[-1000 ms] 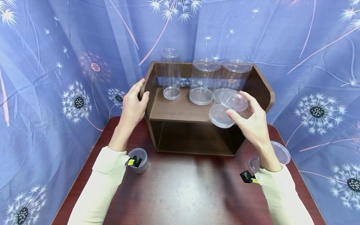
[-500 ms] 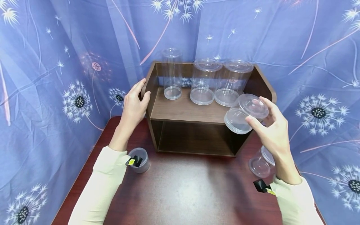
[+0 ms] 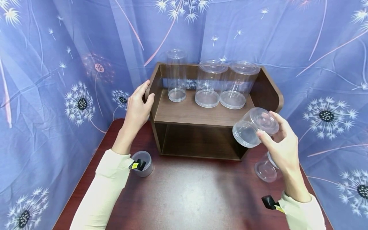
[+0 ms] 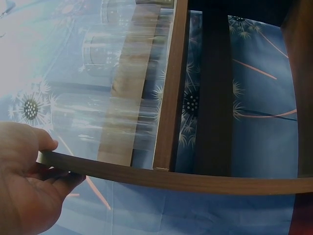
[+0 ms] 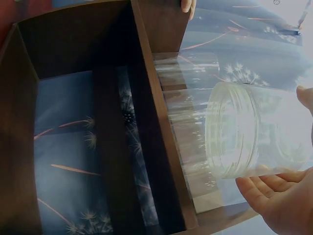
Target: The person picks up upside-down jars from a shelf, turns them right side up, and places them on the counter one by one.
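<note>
My left hand [image 3: 137,107] grips the left side panel of a brown two-tier wooden shelf [image 3: 192,117]; in the left wrist view the thumb and fingers lie on both sides of the panel [image 4: 122,175]. With my right hand [image 3: 283,145] I hold a short, wide clear plastic jar [image 3: 244,132], tilted, just off the shelf's right front corner. Its ringed end points left towards the shelf in the right wrist view, where the jar [image 5: 259,129] sits between thumb and fingers. On the upper tier stand a tall narrow clear jar [image 3: 176,76] and two wider ones [image 3: 207,95] [image 3: 233,97].
On the dark red table [image 3: 178,191], a small clear jar [image 3: 142,167] stands by my left wrist. Another clear jar [image 3: 265,169] is on the right, partly behind my right forearm. A blue flowered cloth [image 3: 57,80] hangs behind and along both sides.
My right hand has moved right and down with the jar, away from the wide jar at the shelf's right. The left hand stays on the panel.
</note>
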Tool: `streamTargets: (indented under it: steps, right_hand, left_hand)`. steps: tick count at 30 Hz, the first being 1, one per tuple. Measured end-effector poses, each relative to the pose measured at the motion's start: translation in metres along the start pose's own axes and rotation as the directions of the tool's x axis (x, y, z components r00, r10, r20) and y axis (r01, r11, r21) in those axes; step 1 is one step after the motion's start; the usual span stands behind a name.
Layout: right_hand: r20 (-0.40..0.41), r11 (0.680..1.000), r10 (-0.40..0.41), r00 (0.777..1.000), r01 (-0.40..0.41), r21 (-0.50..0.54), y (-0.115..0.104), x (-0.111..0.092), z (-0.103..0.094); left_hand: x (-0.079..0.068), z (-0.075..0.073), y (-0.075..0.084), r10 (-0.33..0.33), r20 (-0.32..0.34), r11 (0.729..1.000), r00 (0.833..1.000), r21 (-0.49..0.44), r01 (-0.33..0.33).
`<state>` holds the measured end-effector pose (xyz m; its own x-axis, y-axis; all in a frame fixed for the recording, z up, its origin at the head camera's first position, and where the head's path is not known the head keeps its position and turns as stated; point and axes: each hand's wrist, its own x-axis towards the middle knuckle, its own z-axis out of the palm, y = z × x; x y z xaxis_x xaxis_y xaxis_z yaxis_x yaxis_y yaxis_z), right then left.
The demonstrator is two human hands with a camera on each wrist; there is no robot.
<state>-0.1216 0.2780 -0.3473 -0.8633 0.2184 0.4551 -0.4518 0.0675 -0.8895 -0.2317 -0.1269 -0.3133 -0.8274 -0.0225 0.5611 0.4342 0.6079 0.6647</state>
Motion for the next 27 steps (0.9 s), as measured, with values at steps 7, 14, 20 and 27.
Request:
streamTargets:
  steps: [7,14,20,27]
  right_hand:
    - [0.011,0.998,0.036,0.999,-0.035,-0.059,0.012,-0.015,-0.003]
    - [0.066,1.000,0.016,0.998,-0.014,-0.022,0.029,-0.030,0.000]
    - [0.106,0.999,0.030,0.994,-0.028,-0.028,0.042,-0.041,0.004]
    - [0.164,1.000,0.021,0.986,-0.022,0.007,0.056,-0.053,0.009]
  left_hand:
    - [0.000,0.000,-0.001,-0.006,-0.001,1.000,1.000,-0.005,0.006]
    - [0.000,0.000,-0.001,-0.004,-0.010,1.000,1.000,-0.012,0.004]
    - [-0.001,0.000,0.000,0.003,-0.025,1.000,1.000,-0.015,-0.003]
    - [-0.002,0.002,0.000,0.011,-0.042,1.000,0.999,-0.027,-0.012]
